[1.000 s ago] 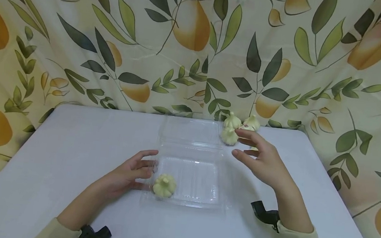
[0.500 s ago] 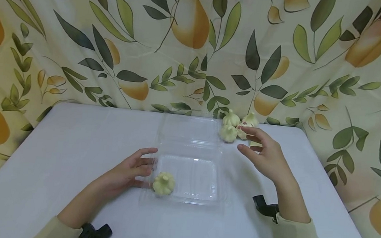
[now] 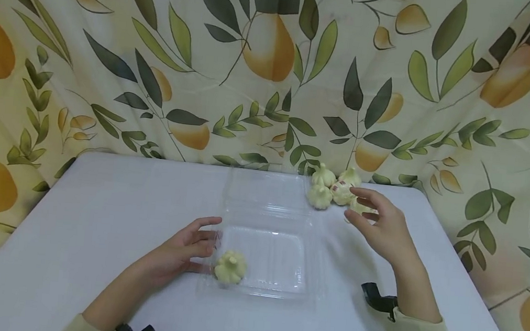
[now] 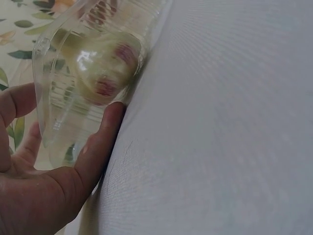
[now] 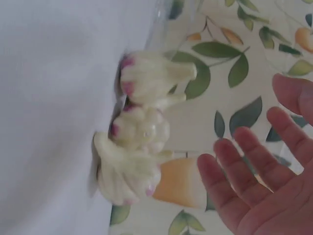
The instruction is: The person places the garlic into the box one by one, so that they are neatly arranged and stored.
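Observation:
An open clear plastic clamshell box lies on the table with its lid folded back. One garlic bulb sits in the box's near left corner; purple patches show on that bulb through the wall in the left wrist view. My left hand rests along the box's left side, fingers spread and fairly straight, its thumb low by the wall. Above the table at the right, my right hand holds nothing; its fingers reach toward several garlic bulbs and partly cover one bulb.
The garlic cluster stands near the far edge of the white table, just right of the lid. Behind the table hangs a patterned cloth with leaves and fruit. Black wrist cameras sit at both cuffs.
My right hand has drifted rightward, uncovering more of the garlic cluster. The left hand stays at the box's side, and the head view has tilted slightly.

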`<state>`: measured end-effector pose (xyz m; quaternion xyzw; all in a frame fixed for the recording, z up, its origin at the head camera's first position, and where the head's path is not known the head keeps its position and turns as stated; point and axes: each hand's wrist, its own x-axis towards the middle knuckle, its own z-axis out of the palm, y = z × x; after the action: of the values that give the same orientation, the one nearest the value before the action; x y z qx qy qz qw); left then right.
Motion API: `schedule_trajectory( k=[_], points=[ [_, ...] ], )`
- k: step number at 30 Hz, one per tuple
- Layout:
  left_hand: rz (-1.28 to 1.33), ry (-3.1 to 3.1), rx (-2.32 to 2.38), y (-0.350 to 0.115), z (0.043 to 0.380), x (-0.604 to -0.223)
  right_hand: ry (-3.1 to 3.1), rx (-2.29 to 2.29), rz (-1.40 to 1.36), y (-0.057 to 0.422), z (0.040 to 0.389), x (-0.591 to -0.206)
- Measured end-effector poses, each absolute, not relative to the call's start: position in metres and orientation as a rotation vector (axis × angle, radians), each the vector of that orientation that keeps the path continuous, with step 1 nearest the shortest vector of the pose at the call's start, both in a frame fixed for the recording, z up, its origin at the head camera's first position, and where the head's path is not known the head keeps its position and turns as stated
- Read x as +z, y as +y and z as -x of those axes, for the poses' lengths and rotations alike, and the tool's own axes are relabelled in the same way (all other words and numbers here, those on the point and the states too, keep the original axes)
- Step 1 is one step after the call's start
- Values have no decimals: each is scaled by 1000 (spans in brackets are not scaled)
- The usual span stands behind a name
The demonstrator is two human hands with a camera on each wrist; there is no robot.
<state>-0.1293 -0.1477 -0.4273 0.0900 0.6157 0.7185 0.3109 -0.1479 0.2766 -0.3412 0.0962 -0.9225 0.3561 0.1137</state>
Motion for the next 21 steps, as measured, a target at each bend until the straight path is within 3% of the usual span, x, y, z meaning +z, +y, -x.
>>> schedule_trajectory(
  k=[21],
  points=[
    [-265, 1659, 1877, -147, 128, -424, -2716, 882, -129, 313, 171, -349]
  ],
)
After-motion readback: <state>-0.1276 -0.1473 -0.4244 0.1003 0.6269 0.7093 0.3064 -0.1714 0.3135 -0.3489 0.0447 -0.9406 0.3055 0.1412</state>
